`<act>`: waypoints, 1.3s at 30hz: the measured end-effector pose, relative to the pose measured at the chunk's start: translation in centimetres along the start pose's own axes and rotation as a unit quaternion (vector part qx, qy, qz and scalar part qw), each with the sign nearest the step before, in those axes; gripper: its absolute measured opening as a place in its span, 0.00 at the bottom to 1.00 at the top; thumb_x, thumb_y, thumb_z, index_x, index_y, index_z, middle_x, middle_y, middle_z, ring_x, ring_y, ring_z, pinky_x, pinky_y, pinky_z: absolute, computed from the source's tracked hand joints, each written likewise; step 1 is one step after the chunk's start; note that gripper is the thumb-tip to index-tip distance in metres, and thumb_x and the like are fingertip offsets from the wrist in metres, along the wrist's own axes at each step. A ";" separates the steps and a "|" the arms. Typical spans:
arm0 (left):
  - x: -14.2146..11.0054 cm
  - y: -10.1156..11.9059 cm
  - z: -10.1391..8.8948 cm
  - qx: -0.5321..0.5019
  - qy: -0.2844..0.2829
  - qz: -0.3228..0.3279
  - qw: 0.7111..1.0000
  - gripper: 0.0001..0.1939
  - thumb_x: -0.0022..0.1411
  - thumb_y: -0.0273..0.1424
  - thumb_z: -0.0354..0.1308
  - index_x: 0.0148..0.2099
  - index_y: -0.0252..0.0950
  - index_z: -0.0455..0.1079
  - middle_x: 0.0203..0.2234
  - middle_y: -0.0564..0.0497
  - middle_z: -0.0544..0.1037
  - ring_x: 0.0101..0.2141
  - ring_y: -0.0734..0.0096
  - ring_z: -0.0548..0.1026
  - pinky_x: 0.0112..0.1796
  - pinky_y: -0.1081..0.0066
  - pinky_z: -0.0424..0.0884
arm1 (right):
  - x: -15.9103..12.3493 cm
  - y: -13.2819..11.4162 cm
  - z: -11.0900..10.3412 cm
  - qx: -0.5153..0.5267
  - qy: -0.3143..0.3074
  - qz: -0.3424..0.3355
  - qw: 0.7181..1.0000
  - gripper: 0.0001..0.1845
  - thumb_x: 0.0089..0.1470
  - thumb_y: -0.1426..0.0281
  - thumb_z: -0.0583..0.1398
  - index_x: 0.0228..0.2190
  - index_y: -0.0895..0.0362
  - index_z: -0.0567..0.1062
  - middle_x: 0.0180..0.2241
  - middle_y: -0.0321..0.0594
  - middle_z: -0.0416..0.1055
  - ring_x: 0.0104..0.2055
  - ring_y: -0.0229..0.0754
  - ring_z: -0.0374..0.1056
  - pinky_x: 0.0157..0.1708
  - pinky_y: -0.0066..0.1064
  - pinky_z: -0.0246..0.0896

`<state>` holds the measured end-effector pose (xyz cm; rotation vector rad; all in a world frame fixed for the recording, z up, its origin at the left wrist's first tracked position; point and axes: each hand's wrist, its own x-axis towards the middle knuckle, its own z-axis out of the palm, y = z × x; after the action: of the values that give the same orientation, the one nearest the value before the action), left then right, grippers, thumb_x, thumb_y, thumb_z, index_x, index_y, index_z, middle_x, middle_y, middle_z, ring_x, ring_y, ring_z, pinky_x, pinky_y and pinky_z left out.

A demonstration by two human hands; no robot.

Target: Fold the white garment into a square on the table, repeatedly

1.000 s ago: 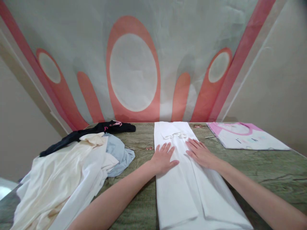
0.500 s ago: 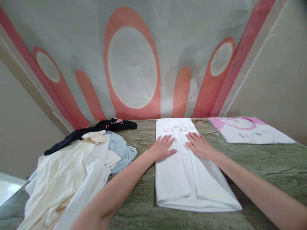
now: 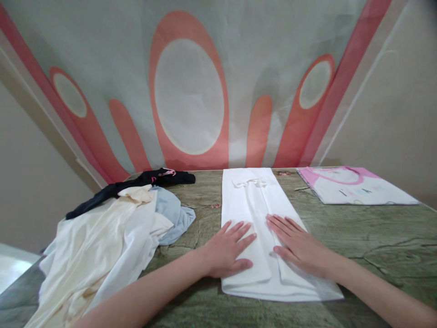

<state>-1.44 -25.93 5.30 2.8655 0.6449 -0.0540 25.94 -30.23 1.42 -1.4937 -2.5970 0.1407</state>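
A white garment (image 3: 241, 196), folded into a long strip with a small bow near its far end, lies flat on the wood-patterned table. My left hand (image 3: 229, 249) rests palm down on its left side, fingers spread. On the right side my right hand (image 3: 297, 243) also lies flat, its thumb held away from the fingers. Neither hand grips the cloth. Between them a lengthwise fold runs down the middle, and the wider near end shows layered edges.
At the left is a loose heap of cream and white clothes (image 3: 102, 241), with a light blue cloth (image 3: 175, 214) and a black garment (image 3: 112, 193) beside it. A folded pink and white shirt (image 3: 362, 187) lies at the right. Behind the table (image 3: 368, 255) stands a patterned wall (image 3: 191, 91).
Both hands have slid toward me along the white garment, from near the bow to its lower half. The garment itself has stayed in place.
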 end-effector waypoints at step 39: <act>-4.6 1.9 -2.7 -0.094 -0.012 0.038 0.995 0.22 0.68 0.32 0.39 0.63 0.38 0.49 0.61 0.47 0.54 0.60 0.66 0.50 0.59 0.62 0.46 | -2.2 1.5 -3.2 0.117 0.078 -0.024 0.990 0.11 0.58 0.69 0.51 0.34 0.55 0.73 0.36 0.42 0.73 0.39 0.43 0.68 0.41 0.36 0.64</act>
<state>-4.84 -28.96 8.67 2.6995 0.5068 -0.0164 28.86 -31.34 4.19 -1.3039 -2.3959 0.2993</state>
